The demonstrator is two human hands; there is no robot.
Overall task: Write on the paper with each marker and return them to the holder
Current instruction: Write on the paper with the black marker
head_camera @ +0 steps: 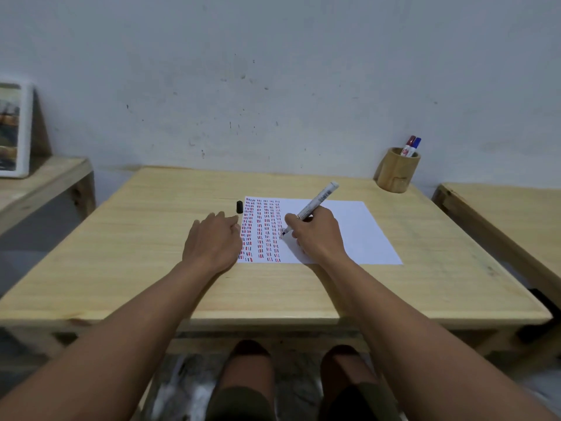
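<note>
A white paper (358,229) lies on the wooden table (151,253), its left part filled with columns of short red, blue and black marks. My right hand (318,235) grips a white marker (318,199), uncapped, its dark tip touching the paper. My left hand (212,241) rests flat at the sheet's left edge with fingers spread and nothing in it. A black cap (239,206) stands on the table just beyond the left hand. A round wooden holder (396,174) at the far right corner holds a red-capped marker (408,144) and a blue-capped marker (416,145).
A wall rises right behind the table. A second wooden table (510,223) stands to the right across a narrow gap. A lower wooden surface (39,183) on the left carries a framed picture (13,129). My knees show below the table's front edge.
</note>
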